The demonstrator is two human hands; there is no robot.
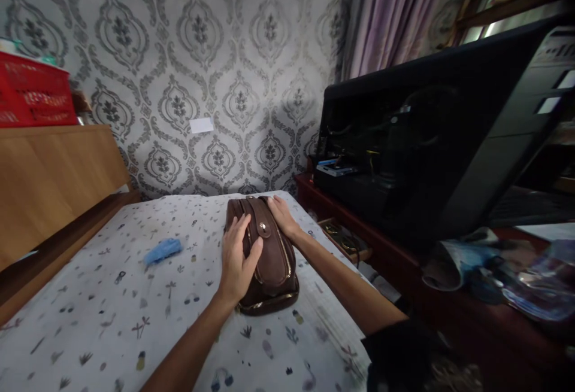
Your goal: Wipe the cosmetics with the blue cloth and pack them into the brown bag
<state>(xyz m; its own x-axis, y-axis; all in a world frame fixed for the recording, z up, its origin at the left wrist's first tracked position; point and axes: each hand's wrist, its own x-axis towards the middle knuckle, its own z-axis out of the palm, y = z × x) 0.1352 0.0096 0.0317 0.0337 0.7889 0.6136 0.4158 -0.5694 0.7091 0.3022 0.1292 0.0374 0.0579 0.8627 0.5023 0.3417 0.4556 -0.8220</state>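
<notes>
A brown leather bag (pixel 274 254) with brass zippers lies on the patterned sheet, its long side pointing away from me. A strap tab with a round metal snap (pixel 263 227) runs down its top. My left hand (pixel 238 254) rests along the bag's left side, fingers stretched out and thumb apart on the top. At the far right edge, my right hand (pixel 281 215) is closed around the bag's side, and some of its fingers are hidden. A crumpled blue cloth or plastic piece (pixel 163 251) lies to the left of the bag.
A wooden headboard (pixel 58 182) with a red basket (pixel 38 90) on it borders the left. On the right, a large black computer case (pixel 426 134) stands on a dark red desk with a partly open drawer (pixel 345 241). Crumpled plastic (pixel 545 284) lies nearby.
</notes>
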